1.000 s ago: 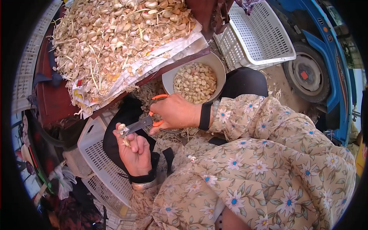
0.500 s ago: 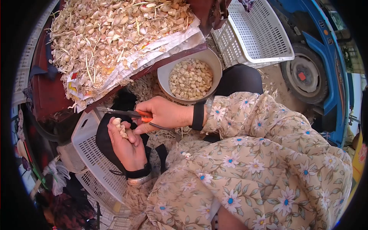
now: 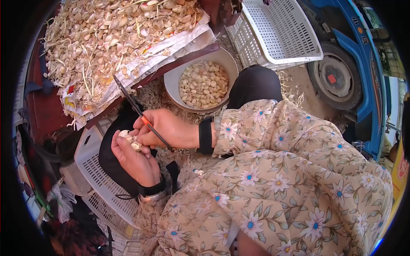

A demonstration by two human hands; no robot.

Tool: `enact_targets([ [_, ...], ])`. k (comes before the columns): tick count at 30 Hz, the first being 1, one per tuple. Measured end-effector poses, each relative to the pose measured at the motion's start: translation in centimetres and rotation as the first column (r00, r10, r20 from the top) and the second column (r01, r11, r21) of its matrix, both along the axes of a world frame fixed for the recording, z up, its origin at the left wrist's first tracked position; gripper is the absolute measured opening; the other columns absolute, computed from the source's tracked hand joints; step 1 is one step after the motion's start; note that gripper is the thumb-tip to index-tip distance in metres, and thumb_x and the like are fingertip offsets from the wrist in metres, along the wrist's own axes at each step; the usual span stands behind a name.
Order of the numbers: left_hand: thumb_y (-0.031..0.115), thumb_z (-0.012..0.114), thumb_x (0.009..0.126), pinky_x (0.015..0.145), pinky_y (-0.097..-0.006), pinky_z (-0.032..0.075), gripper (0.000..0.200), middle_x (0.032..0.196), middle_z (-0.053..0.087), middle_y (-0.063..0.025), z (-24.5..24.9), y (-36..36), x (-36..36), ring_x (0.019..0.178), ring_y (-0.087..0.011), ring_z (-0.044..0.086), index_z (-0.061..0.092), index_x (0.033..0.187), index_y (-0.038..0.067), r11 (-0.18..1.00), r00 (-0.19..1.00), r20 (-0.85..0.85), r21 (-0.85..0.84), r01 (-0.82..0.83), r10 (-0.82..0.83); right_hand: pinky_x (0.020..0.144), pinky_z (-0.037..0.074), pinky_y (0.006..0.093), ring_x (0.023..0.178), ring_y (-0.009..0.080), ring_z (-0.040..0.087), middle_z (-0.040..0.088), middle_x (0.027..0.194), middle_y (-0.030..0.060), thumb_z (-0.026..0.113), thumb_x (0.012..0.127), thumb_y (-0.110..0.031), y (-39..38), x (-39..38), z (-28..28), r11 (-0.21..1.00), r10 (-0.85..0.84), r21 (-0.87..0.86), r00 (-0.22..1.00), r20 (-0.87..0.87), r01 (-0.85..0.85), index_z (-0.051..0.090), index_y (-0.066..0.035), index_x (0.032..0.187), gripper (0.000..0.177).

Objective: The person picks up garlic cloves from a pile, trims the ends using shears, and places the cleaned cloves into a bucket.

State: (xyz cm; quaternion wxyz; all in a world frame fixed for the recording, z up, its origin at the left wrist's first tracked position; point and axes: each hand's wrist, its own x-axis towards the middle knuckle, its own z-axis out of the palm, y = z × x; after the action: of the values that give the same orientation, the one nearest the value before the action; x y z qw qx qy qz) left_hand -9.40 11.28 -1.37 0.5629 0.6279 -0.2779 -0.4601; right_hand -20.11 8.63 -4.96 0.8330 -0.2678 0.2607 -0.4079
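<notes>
My left hand (image 3: 136, 164) is closed around a piece of garlic (image 3: 130, 138), which shows between its fingers. My right hand (image 3: 162, 128) grips scissors (image 3: 128, 96) with orange on the handle, the long dark blades pointing up and left. The fingertips of my right hand touch the garlic. Beyond the hands, a heap of garlic cloves and skins (image 3: 106, 42) covers a sheet on a dark red table. A round metal bowl (image 3: 171, 81) of cloves stands to the right of the heap, above my right wrist.
A white plastic crate (image 3: 294, 59) stands at the upper right beside a blue vehicle (image 3: 371, 115) with a wheel (image 3: 335, 77). Another white crate (image 3: 100, 179) is left of my left hand. A clear plastic bag (image 3: 63, 200) lies at the lower left.
My right hand has turned and moved in against the garlic in my left hand. The scissors have swung from nearly level to a steep slant. The whole view has shifted slightly.
</notes>
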Motion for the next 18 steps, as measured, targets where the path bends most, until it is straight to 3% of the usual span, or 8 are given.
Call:
enact_targets([
  [5, 0.030, 0.039, 0.095, 0.039, -0.0173, 0.031, 0.031, 0.084, 0.057, -0.0089, -0.3, 0.1, 0.4, 0.047, -0.0062, 0.041, 0.039, 0.115, 0.005, 0.999, 0.999, -0.033, 0.011, 0.043, -0.043, 0.058, 0.048, 0.0245, 0.063, 0.0119, 0.059, 0.061, 0.073, 0.0111, 0.058, 0.081, 0.000, -0.4, 0.0, -0.2, 1.000, -0.009, -0.014, 0.999, -0.050, 0.009, 0.046, 0.008, 0.096, 0.021],
  [8, 0.029, 0.038, 0.096, 0.039, -0.0175, 0.031, 0.030, 0.084, 0.057, -0.0073, -0.4, 0.0, 0.9, 0.046, -0.0060, 0.040, 0.041, 0.114, 0.006, 0.995, 0.978, -0.201, 0.081, 0.065, -0.048, 0.057, 0.048, 0.0246, 0.065, 0.0119, 0.059, 0.060, 0.073, 0.0111, 0.058, 0.080, 0.000, -0.3, 0.2, -0.4, 0.999, -0.031, 0.030, 0.999, -0.006, 0.032, 0.046, 0.008, 0.097, 0.022],
  [11, 0.029, 0.038, 0.096, 0.039, -0.0177, 0.031, 0.029, 0.084, 0.056, -0.0055, -2.2, 0.2, 3.3, 0.047, -0.0057, 0.039, 0.043, 0.113, 0.006, 0.989, 0.885, -0.452, 0.036, 0.146, -0.114, 0.057, 0.047, 0.0243, 0.065, 0.0115, 0.059, 0.060, 0.073, 0.0105, 0.061, 0.079, -0.003, -0.8, -0.7, 0.3, 0.996, -0.002, 0.091, 0.999, -0.043, 0.006, 0.046, 0.007, 0.097, 0.025],
  [14, 0.028, 0.039, 0.096, 0.038, -0.0179, 0.029, 0.028, 0.084, 0.055, -0.0040, -1.7, 0.1, 3.1, 0.047, -0.0053, 0.037, 0.043, 0.113, 0.007, 0.993, 0.855, -0.518, 0.085, 0.078, -0.023, 0.054, 0.046, 0.0255, 0.060, 0.0125, 0.056, 0.057, 0.064, 0.0068, 0.071, 0.069, -0.009, -1.2, -1.0, 0.2, 0.996, -0.054, 0.073, 0.998, -0.027, 0.056, 0.049, 0.004, 0.090, 0.033],
  [17, 0.028, 0.040, 0.095, 0.046, -0.0196, 0.039, 0.028, 0.090, 0.055, -0.0051, -2.0, 0.4, 3.7, 0.057, -0.0075, 0.048, 0.043, 0.112, 0.006, 0.983, 0.857, -0.488, -0.017, 0.184, -0.169, 0.056, 0.046, 0.0265, 0.064, 0.0141, 0.060, 0.060, 0.071, 0.0093, 0.073, 0.072, -0.018, -0.7, -0.6, -0.5, 0.978, -0.033, -0.207, 0.985, -0.172, -0.003, 0.050, 0.005, 0.092, 0.038],
  [18, 0.027, 0.041, 0.095, 0.053, -0.0213, 0.042, 0.028, 0.091, 0.055, -0.0058, -1.7, 0.4, 2.9, 0.064, -0.0093, 0.050, 0.043, 0.112, 0.005, 0.993, 0.916, -0.388, 0.013, 0.118, -0.104, 0.057, 0.046, 0.0278, 0.064, 0.0164, 0.060, 0.060, 0.071, 0.0100, 0.074, 0.070, -0.018, -0.4, -0.6, -0.2, 0.942, -0.102, -0.335, 0.943, -0.317, -0.011, 0.051, 0.004, 0.090, 0.038],
])
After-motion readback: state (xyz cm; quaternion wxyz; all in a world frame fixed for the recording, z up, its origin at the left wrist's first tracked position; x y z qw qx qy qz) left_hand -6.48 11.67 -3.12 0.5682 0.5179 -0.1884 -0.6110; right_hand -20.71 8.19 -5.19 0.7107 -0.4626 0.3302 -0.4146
